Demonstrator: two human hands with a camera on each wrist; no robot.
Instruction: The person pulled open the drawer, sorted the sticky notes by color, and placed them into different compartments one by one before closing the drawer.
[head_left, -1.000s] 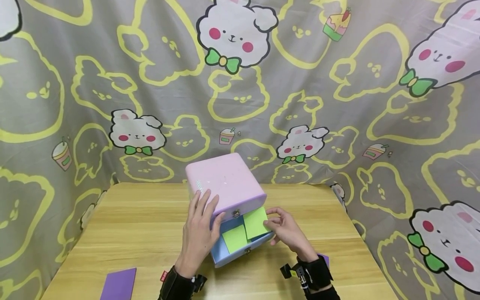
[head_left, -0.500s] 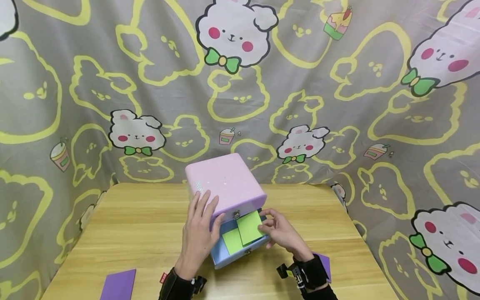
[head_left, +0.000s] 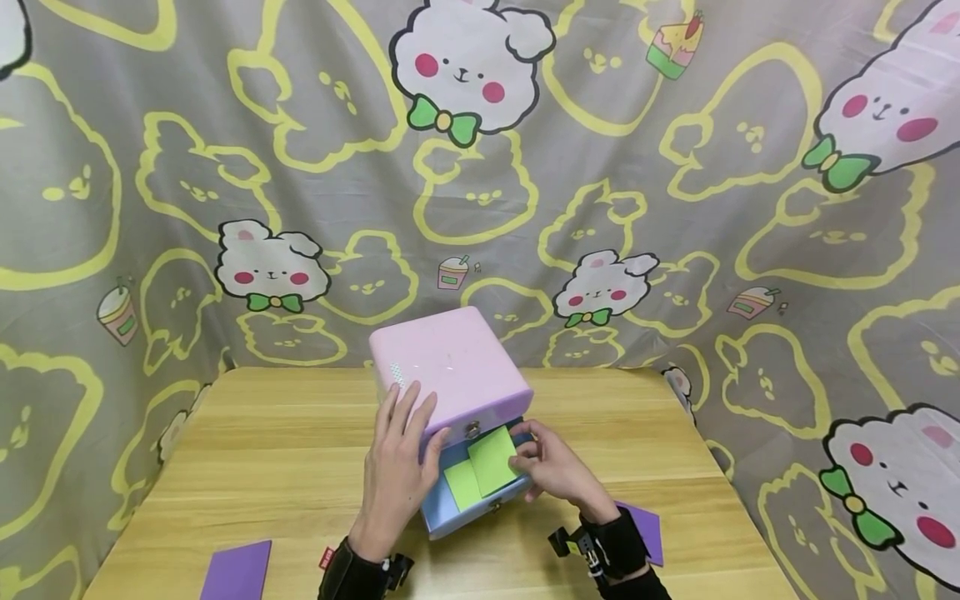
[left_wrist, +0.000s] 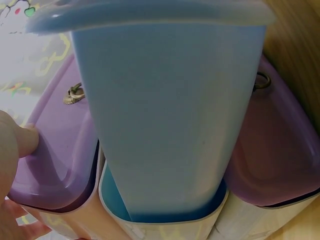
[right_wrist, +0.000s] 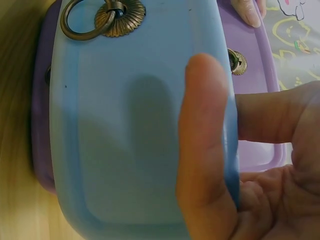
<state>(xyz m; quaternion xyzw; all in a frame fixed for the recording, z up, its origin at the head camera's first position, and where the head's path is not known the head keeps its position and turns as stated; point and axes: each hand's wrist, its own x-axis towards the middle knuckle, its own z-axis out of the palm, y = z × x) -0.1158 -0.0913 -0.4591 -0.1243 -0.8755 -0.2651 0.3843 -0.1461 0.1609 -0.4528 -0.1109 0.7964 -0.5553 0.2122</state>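
A small chest of drawers (head_left: 453,358) with a pink top stands turned at an angle on the table. Its blue drawer (head_left: 448,522) is pulled out between shut purple drawers, one above and one below. My left hand (head_left: 397,471) rests on the chest's left side, fingers fairly straight, thumb against the upper purple drawer front (left_wrist: 60,150). At the drawer's right end, my right hand (head_left: 558,471) pinches a green paper square (head_left: 495,465) between thumb and fingers. This square partly covers another green paper square (head_left: 459,485) inside the drawer.
Purple cards lie on the wooden table (head_left: 292,450), one purple card (head_left: 237,571) at front left and another purple card (head_left: 648,533) beside the right wrist. Behind hangs a grey patterned cloth (head_left: 480,167). The drawer has a brass ring pull (right_wrist: 117,19).
My right hand has moved left and slightly down with the green paper square, which now sits lower in the blue drawer and overlaps the other square more. My left hand has stayed in place.
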